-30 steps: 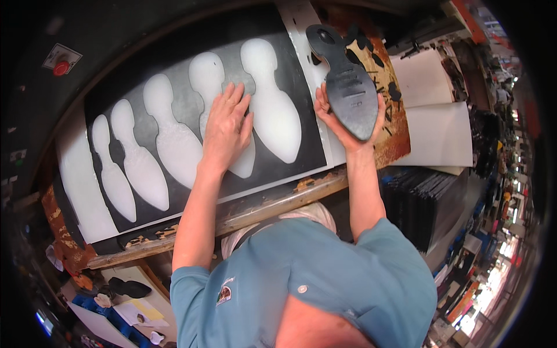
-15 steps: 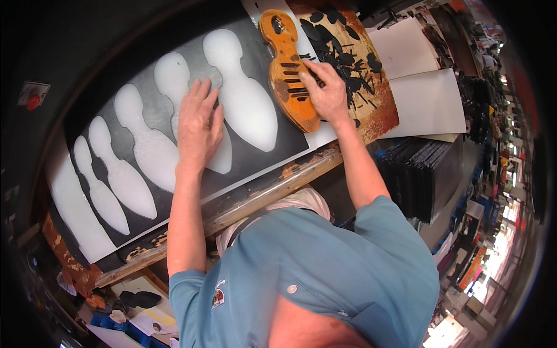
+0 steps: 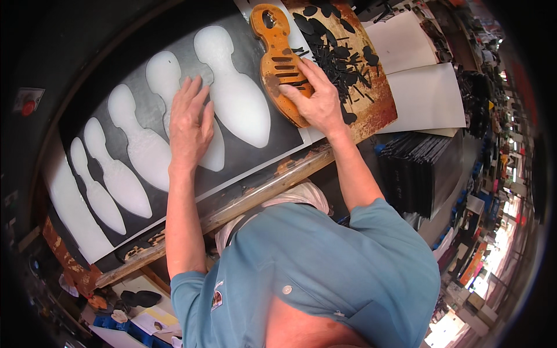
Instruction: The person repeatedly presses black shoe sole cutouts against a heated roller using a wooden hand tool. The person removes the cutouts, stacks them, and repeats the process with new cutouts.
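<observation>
A black sheet (image 3: 241,165) with several sole-shaped cutouts lies on a white board (image 3: 72,197) that shows through the holes. My left hand (image 3: 190,124) rests flat on it, fingers stretched, partly covering a cutout (image 3: 162,69) near the middle. At the sheet's right end lies an orange, sole-shaped cutting die (image 3: 272,43) with several slots and a round opening at its far end. My right hand (image 3: 318,101) grips the die's near right side, thumb laid across its top and fingers along its right edge. The fingertips are partly hidden.
Right of the die, black offcuts (image 3: 342,64) lie scattered on a rusty, worn board (image 3: 377,104). Farther right are white sheets (image 3: 423,95) and a stack of black sheets (image 3: 415,174). A worn rail (image 3: 267,188) runs along the near edge. A red button (image 3: 28,107) is at far left.
My right hand has slid nearer along the die, and its thumb now reaches farther across it. The whole view has shifted slightly; my left hand stays flat on the sheet.
</observation>
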A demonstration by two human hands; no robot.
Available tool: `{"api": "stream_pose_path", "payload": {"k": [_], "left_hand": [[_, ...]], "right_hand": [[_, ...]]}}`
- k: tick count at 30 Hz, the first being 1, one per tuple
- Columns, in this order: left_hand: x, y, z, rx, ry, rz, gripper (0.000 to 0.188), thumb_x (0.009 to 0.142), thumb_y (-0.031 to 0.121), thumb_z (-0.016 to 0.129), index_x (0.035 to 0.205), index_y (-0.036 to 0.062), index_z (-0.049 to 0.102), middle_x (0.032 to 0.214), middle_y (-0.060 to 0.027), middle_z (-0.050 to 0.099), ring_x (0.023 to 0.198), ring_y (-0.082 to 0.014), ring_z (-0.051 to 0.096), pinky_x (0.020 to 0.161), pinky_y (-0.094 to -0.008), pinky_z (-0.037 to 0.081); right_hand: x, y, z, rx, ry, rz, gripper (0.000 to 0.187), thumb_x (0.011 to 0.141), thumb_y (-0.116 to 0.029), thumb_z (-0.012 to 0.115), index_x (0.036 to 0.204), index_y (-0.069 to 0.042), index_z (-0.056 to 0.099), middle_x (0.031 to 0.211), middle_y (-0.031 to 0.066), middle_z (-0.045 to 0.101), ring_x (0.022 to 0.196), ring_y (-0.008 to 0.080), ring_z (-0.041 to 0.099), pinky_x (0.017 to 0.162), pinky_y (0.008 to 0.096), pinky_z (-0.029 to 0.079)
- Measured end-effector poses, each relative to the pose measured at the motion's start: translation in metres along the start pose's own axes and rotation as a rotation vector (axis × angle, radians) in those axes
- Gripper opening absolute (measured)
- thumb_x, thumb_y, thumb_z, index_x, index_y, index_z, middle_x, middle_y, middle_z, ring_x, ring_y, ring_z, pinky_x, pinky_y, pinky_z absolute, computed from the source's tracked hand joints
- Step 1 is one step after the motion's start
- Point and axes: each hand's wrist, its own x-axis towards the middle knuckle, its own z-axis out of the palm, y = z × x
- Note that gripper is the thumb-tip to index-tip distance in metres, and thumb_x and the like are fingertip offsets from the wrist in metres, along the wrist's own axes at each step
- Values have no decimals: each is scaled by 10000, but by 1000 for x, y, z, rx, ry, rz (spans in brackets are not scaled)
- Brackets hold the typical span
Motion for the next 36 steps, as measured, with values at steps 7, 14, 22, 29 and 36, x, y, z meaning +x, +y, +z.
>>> {"api": "stream_pose_path", "payload": {"k": [7,14,22,29,36], "left_hand": [[0,0,1,-27,25,-8,310,980,48,681,1278,-18,737,1459,-198,668,1443,-416,555,1227,-534,420],[-2,-1,2,-28,14,-19,324,977,44,690,1295,-4,734,1464,-190,667,1441,-408,560,1224,-526,426],[-3,-5,2,-19,-1,-15,331,991,47,689,1319,23,728,1479,-172,663,1466,-392,542,1233,-510,422],[-3,-3,2,-35,21,-40,316,996,36,696,1308,38,742,1493,-161,660,1487,-380,528,1231,-488,427],[-4,-3,3,-198,163,-14,356,935,36,763,1288,13,733,1386,-213,705,1399,-418,601,1149,-490,508]], "right_hand": [[-6,26,-12,-88,86,-261,372,866,-201,875,1152,24,795,1296,200,708,1150,327,688,957,384,583],[2,17,-11,-160,96,-443,253,845,-129,873,1060,-21,797,1032,106,724,975,290,647,828,386,546],[24,52,-9,-397,209,-372,74,949,-74,714,937,-1,727,882,126,680,840,301,612,777,451,511],[17,22,-31,13,56,229,847,902,-458,814,1469,111,546,1425,296,588,1370,475,522,1179,524,434],[14,-7,16,-235,-138,72,1086,701,-429,830,1590,63,447,1585,382,386,1418,525,430,1170,620,423]]}}
